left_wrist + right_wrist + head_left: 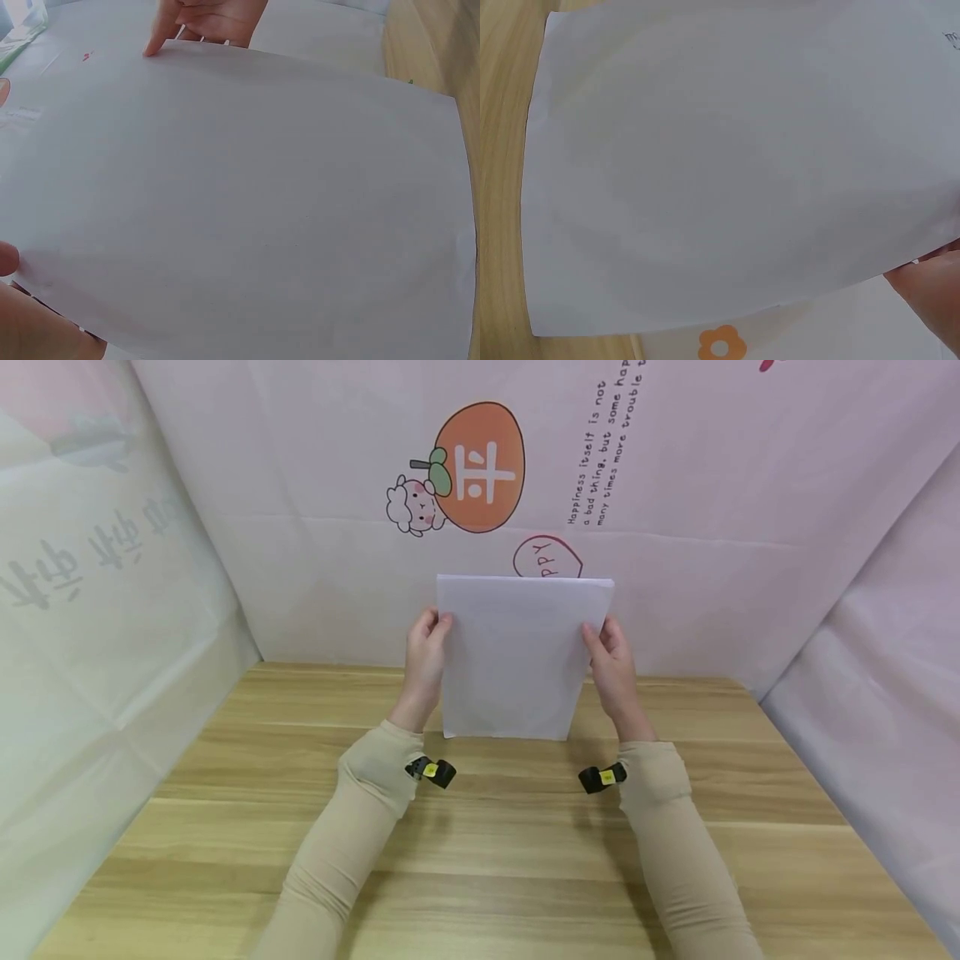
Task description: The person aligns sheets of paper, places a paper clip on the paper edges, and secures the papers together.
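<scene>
White paper (517,660) stands upright above the far part of the table, its broad blank face toward me. Along its top edge a thin double line shows; how many sheets there are I cannot tell. My left hand (425,664) pinches the left edge near the top, thumb in front and fingers behind. On the opposite edge my right hand (615,672) grips at about the same height, thumb also in front. The paper's face (262,195) fills most of the left wrist view. In the right wrist view its lower corners show beside the wood, and the right hand is partly cut off.
Beneath the arms lies a wood-grain table (510,860). A white cloth backdrop (315,577) with an orange fruit print (480,468) and lettering rises behind it. White cloth walls (112,652) flank both sides. Each sleeve carries a black wrist camera (442,773).
</scene>
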{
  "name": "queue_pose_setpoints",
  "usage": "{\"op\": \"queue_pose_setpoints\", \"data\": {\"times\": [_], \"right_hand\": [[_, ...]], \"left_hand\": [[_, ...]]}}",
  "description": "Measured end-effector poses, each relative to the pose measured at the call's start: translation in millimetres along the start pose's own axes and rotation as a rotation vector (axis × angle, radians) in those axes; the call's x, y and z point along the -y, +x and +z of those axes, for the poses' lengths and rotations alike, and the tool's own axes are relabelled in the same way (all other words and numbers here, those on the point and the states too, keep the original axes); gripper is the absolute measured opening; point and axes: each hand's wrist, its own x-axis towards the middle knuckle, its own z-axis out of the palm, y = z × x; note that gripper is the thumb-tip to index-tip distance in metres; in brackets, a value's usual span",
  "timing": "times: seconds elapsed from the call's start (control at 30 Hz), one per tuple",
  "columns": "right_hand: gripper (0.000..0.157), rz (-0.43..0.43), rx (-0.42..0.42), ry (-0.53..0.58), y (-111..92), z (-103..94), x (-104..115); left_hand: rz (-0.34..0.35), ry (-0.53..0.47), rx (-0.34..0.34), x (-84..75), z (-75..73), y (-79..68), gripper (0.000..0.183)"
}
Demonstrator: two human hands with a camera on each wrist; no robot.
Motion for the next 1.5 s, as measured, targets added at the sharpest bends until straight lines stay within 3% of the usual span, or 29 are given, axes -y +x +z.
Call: {"op": "queue_pose_setpoints", "data": {"times": [0.4,0.77,1.0,1.5], "right_hand": [[0.045,0.004,-0.011,-0.017,-1.2,3.0,3.3],[0.044,-0.019,-0.034,0.000,-4.7,2.3,10.8],[0.043,-0.026,-0.021,0.027,-7.5,1.9,7.9],[0.047,-0.022,-0.067,0.029,-4.6,0.8,18.7]], "left_hand": [[-0.004,0.014,-0.003,1.2,0.6,0.8,0.026],[-0.009,-0.003,-0.009,-11.3,4.8,-6.5,0.027],[-0.007,-0.025,0.001,-8.6,3.0,-9.8,0.027],[0.031,-0.051,0.013,-21.4,4.6,-6.8,0.021]]}}
